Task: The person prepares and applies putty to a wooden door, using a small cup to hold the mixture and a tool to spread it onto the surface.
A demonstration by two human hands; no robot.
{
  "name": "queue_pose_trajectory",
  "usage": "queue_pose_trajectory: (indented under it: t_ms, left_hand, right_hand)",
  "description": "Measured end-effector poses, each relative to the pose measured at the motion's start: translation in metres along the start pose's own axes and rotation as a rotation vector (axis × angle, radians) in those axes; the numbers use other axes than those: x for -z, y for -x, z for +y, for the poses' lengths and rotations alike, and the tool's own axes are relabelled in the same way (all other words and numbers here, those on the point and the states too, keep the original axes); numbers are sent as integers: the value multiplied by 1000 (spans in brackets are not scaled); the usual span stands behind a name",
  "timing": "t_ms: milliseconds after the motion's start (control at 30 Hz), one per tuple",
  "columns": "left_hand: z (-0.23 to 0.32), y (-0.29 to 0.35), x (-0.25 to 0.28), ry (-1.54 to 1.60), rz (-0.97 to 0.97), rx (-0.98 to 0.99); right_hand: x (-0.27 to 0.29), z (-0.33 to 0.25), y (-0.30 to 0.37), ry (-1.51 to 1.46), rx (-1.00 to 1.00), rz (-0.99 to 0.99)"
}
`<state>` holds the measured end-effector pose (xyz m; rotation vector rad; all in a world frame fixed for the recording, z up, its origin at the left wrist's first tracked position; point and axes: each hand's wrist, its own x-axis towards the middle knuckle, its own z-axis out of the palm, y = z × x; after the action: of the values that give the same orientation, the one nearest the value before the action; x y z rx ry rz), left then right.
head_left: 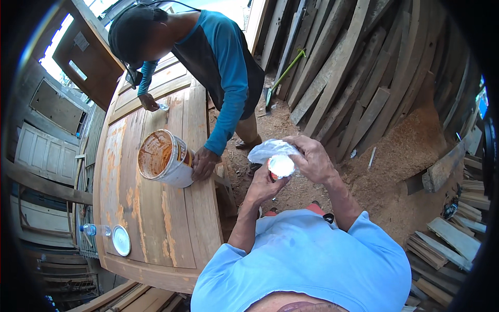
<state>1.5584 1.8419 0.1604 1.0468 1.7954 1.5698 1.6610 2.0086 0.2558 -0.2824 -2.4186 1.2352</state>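
Note:
My left hand (pixel 264 186) is wrapped round a small container (pixel 282 166) with a bright white top and a bit of red-orange on its side. My right hand (pixel 315 160) grips a crumpled clear plastic bag (pixel 269 149) right beside the container's top. Whether the white is the contents or a cover, I cannot tell. Across from me, a person in a teal and dark shirt (pixel 232 62) steadies a white bucket (pixel 179 174), tilted and smeared inside with orange-brown paste. The person's other hand (pixel 149 102) has a small pale item (pixel 163 107) at the wooden panel.
The large wooden panel (pixel 179 208), patched with orange filler, lies to my left. On it are a round white lid (pixel 121 241) and a plastic bottle (pixel 96 229). Planks (pixel 332 67) lean at the right above sawdust (pixel 405 151). A green-handled tool (pixel 286 75) stands near them.

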Motion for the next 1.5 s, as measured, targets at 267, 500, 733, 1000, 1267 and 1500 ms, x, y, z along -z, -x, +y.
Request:
queue_pose_trajectory:
  t_ms: [267,500,733,1000,1267,1500]
  left_hand:
    - [6,-8,11,-94,151,-31]
    - [13,1,17,-143,207,-8]
    - [1,-8,17,-102,262,0]
    - [-21,-10,15,2,306,79]
    - [-57,1,29,522,311,71]
    - [-44,-8,26,632,257,82]
  right_hand:
    - [-7,-27,24,75,253,-248]
    - [6,-22,19,82,319,-291]
    - [-2,-39,22,291,353,-91]
    - [-14,-14,18,163,378,34]
    - [-7,-19,26,170,435,-189]
    - [21,-29,23,-242,93,-36]
